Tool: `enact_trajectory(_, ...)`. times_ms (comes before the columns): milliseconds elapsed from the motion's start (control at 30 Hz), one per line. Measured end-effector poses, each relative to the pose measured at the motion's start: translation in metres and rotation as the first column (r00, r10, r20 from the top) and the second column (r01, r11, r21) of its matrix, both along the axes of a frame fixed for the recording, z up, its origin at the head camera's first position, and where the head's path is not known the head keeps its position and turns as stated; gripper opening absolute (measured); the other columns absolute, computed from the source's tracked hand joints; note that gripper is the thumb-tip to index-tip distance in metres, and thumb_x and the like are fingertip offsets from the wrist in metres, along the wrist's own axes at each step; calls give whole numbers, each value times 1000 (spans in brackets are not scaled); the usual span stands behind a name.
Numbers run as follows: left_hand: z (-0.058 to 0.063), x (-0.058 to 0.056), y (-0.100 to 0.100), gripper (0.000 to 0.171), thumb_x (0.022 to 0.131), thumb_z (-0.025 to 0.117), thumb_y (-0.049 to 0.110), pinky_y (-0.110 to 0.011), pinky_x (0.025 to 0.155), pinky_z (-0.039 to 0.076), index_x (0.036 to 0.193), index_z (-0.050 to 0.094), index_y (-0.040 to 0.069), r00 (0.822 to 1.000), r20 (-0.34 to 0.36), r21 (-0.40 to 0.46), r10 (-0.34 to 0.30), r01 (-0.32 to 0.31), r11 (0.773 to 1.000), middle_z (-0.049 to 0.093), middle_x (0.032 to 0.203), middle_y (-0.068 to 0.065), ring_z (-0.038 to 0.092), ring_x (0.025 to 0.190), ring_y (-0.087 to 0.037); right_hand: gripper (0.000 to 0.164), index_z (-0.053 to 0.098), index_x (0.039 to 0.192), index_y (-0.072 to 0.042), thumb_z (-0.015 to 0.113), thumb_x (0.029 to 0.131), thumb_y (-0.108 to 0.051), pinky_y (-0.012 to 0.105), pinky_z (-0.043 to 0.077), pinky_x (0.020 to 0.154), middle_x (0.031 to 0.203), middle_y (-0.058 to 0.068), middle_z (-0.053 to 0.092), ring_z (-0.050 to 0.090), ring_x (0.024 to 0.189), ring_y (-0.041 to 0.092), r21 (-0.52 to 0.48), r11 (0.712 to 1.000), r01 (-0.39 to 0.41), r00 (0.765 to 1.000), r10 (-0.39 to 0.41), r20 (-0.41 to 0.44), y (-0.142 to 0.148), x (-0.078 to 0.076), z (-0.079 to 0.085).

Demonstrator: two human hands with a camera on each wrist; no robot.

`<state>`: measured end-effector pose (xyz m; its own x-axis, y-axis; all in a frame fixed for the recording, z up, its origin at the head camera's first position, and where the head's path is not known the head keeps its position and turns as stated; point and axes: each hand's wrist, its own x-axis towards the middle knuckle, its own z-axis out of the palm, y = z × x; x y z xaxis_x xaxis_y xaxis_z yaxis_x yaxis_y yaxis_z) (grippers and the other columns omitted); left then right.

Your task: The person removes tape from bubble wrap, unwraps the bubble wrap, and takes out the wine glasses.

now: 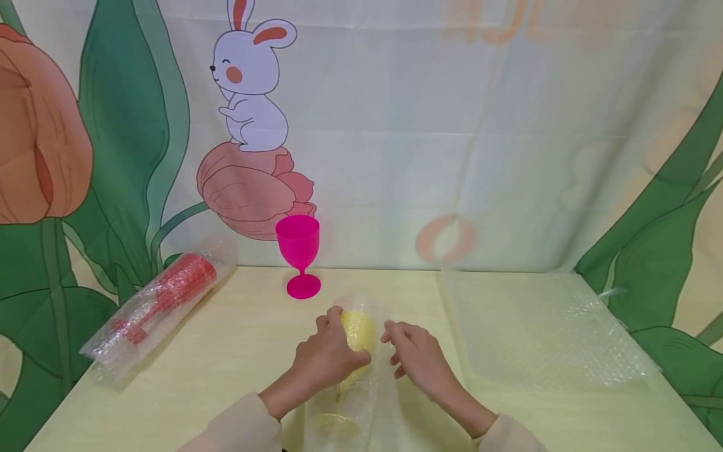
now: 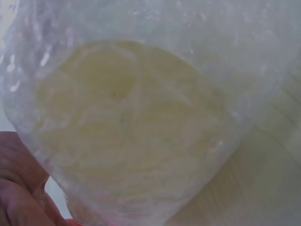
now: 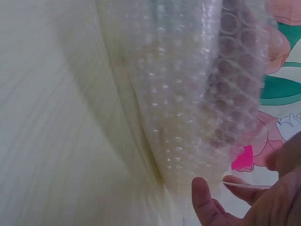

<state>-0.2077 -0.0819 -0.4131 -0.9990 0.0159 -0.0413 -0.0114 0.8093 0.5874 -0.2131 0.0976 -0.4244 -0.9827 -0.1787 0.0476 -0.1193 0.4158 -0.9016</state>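
Observation:
A yellow goblet (image 1: 357, 333) lies inside bubble wrap (image 1: 369, 389), its base toward the person. My left hand (image 1: 330, 355) grips the wrapped goblet around its bowl, with the thumb on the near right side. The left wrist view shows the yellow goblet (image 2: 117, 103) blurred through the plastic. Just right of the bundle is my right hand (image 1: 418, 358), its fingers loosely bent. In the right wrist view its thumb (image 3: 201, 193) is apart from the other fingers, close to the bubble wrap (image 3: 178, 103). A thin whitish strip (image 3: 247, 185) lies along one finger; its kind is unclear.
A bright pink goblet (image 1: 299, 245) stands upright near the table's back edge. At the left lies a red goblet (image 1: 183, 276) rolled in bubble wrap. A flat bubble wrap sheet (image 1: 542, 333) covers the table's right part. A printed curtain (image 1: 384, 125) hangs behind.

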Motion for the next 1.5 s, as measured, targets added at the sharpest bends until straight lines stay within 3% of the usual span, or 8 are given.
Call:
enact_trajectory(200,-1,-1,1,92,78,77,33,-48,69,47,150,30,-2,1000,-6,-28,-3,3,1000,49,132,-24,58,65,-25,57,76,97,-5,51,104,-55,34,54,52,76,8,65,62,59,20,110,993,-39,999,36,30,7,-4,3)
enact_trajectory(500,-1,-1,2,92,77,78,34,-54,75,49,148,32,-1,1000,-22,-37,0,-1,999,51,129,-24,62,74,-30,66,76,82,-8,44,104,-61,32,49,51,74,4,66,59,57,17,237,970,-60,997,46,67,14,-7,2)
enact_trajectory(633,1,1,1,91,77,77,33,-54,76,48,149,32,-1,1000,-15,-24,1,-1,1000,51,130,-24,62,76,-30,53,69,69,-10,55,103,-49,26,36,45,62,-5,56,45,49,9,350,933,-82,997,81,18,18,-9,-3)
enact_trajectory(767,2,2,0,89,76,75,31,-51,73,47,148,32,-1,1000,-13,-10,1,-1,1000,50,131,-23,61,75,-29,36,61,59,-13,74,92,-23,22,23,45,53,-11,44,31,49,5,417,899,-134,986,165,-38,23,-12,-9)
enact_trajectory(1000,2,2,2,79,73,76,26,-51,69,49,136,40,-6,998,-65,-23,12,-14,1000,41,132,-25,58,91,-34,15,71,71,-10,79,75,2,24,42,52,68,-6,62,50,58,9,452,879,-150,977,202,-69,24,-9,-18)
enact_trajectory(1267,6,4,0,76,75,76,22,-44,65,47,134,39,-9,999,-49,22,-11,12,1000,36,134,-29,56,92,-37,15,69,71,-9,74,69,4,25,44,53,70,-5,61,50,59,10,527,839,-132,969,220,-108,21,-5,-21)
enact_trajectory(1367,9,5,-3,71,78,76,21,-44,66,48,131,40,-9,999,-37,31,-22,23,999,30,141,-30,52,107,-42,10,71,76,-7,75,74,1,27,45,53,73,-3,64,51,60,11,547,825,-141,969,229,-95,21,-4,-20)
enact_trajectory(1500,10,5,-4,75,82,79,20,-58,87,49,139,40,-9,994,-86,-19,-67,66,998,23,154,-31,37,135,-47,9,70,83,-7,78,80,-2,27,42,50,73,-2,61,46,56,11,568,805,-171,965,254,-70,21,-2,-20)
